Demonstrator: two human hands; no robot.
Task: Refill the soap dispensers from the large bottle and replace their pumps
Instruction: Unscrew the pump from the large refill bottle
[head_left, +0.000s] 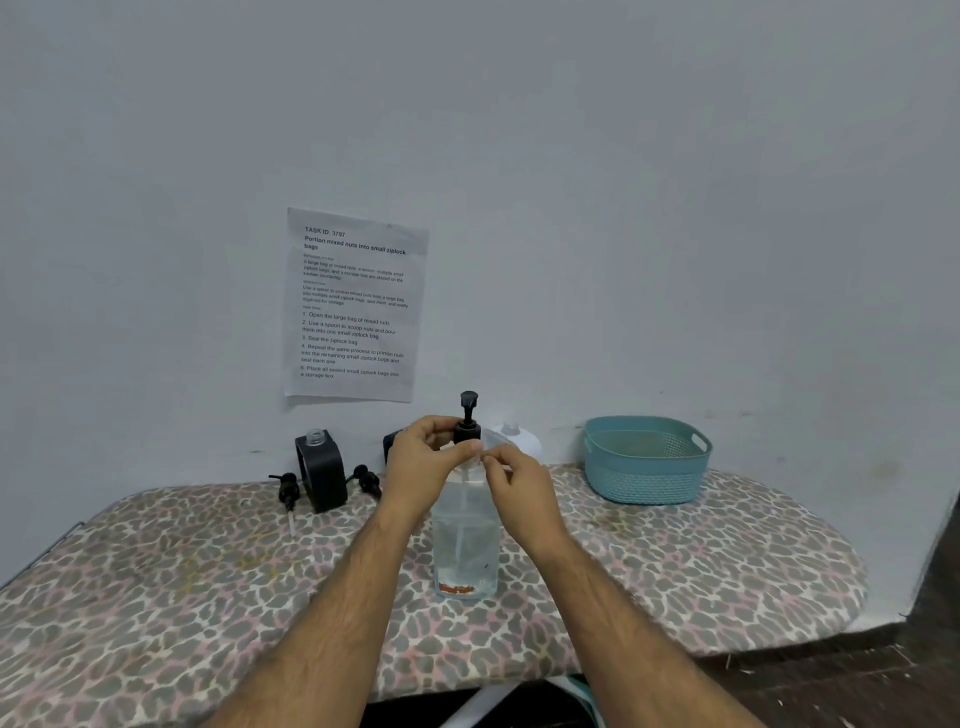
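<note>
The tall clear plastic bottle (466, 540), part-full, stood mid-bench near the front edge. The left hand (423, 462) gripped its black pump collar (467, 432); the right hand (514, 486) apparently pinched the neck. Judged heavy, slippery; hold the body low.

Soft, even, rather dim light with a cool grey cast fills the view, and the wall (623, 156) darkens toward 10 and 2 o'clock. Shadows are faint; the board (156, 571) bows from wide-angle distortion, and fine print on the sheet (356, 304) is blurred.
</note>
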